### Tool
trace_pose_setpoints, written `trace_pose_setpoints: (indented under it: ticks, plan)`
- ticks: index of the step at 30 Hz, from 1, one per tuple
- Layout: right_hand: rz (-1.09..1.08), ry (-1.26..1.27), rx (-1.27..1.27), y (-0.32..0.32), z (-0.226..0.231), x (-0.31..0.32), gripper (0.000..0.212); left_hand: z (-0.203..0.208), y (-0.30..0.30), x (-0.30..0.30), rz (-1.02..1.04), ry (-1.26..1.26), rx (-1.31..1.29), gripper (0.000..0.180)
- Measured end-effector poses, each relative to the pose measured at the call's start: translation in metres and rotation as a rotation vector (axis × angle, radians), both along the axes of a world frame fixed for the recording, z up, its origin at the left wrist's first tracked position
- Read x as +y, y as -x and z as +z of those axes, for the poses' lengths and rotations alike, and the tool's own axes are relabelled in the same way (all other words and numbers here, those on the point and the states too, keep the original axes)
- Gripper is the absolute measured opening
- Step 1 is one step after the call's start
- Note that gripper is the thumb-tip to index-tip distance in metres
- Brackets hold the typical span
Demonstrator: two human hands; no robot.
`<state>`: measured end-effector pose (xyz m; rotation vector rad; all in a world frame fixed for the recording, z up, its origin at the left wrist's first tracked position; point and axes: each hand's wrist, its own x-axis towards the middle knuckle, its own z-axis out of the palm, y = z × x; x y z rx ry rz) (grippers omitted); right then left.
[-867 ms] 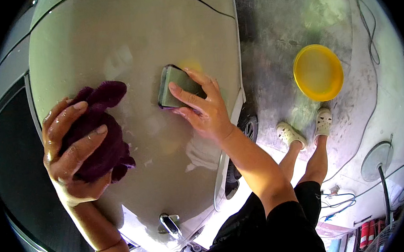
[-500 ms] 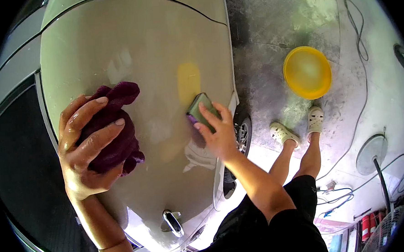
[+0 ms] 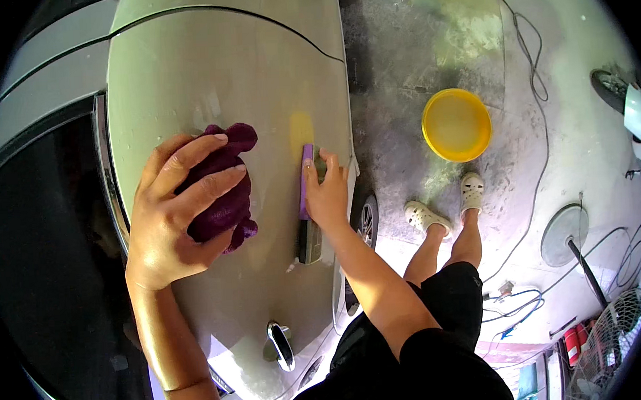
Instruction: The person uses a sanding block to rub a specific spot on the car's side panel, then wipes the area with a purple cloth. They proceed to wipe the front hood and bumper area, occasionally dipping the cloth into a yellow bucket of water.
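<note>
A bunched dark purple cloth (image 3: 223, 209) is under my left hand (image 3: 179, 207), whose fingers curl over it against the beige car door (image 3: 184, 84). To its right, my right hand (image 3: 327, 192) grips a sanding-block-like block (image 3: 306, 183). The block's long purple side faces left, and part of its grey-green body shows behind my fingers. A dark grey-green shape (image 3: 310, 242) extends below the purple strip; I cannot tell whether it is the block or its reflection. Just above the block lies a yellow patch (image 3: 301, 127) on the paint.
A chrome door handle (image 3: 279, 345) sits nearer me, and a dark car window (image 3: 54, 243) lies left. On the concrete floor stands a yellow basin (image 3: 457, 125) of cloudy liquid. Cables (image 3: 544, 181), a round-based stand (image 3: 565, 236) and a wire fan cage (image 3: 612, 344) are at right.
My right hand has turned the block from showing its broad grey-green face to showing its narrow purple side. My left hand still holds the cloth. The whole view has shifted slightly.
</note>
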<state>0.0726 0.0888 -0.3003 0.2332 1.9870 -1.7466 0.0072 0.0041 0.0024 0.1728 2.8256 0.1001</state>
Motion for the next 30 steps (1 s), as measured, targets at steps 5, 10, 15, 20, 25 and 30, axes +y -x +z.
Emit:
trace_pose_setpoints:
  ticks: [5,10,15,20,25,30]
  plan:
    - [-0.039,-0.103,0.015,0.052,-0.068,-0.026,0.049,0.003,0.01,0.005,-0.026,0.004,0.018,0.067]
    - [-0.001,0.015,0.07,-0.008,-0.027,-0.004,0.049,-0.002,-0.002,-0.001,0.01,0.009,0.018,0.067]
    - [-0.055,-0.004,0.185,0.053,-0.063,-0.022,0.046,-0.005,0.005,0.001,-0.02,0.034,0.033,0.07]
    - [-0.016,0.11,0.142,-0.001,-0.01,0.006,0.047,-0.005,0.003,-0.002,-0.012,0.077,0.041,0.072]
    - [-0.07,0.054,0.209,0.033,-0.037,-0.019,0.05,-0.005,0.005,-0.001,-0.027,0.086,0.046,0.073]
    - [-0.006,0.11,0.139,0.022,-0.01,-0.006,0.052,-0.007,0.002,-0.004,-0.026,0.085,0.036,0.074]
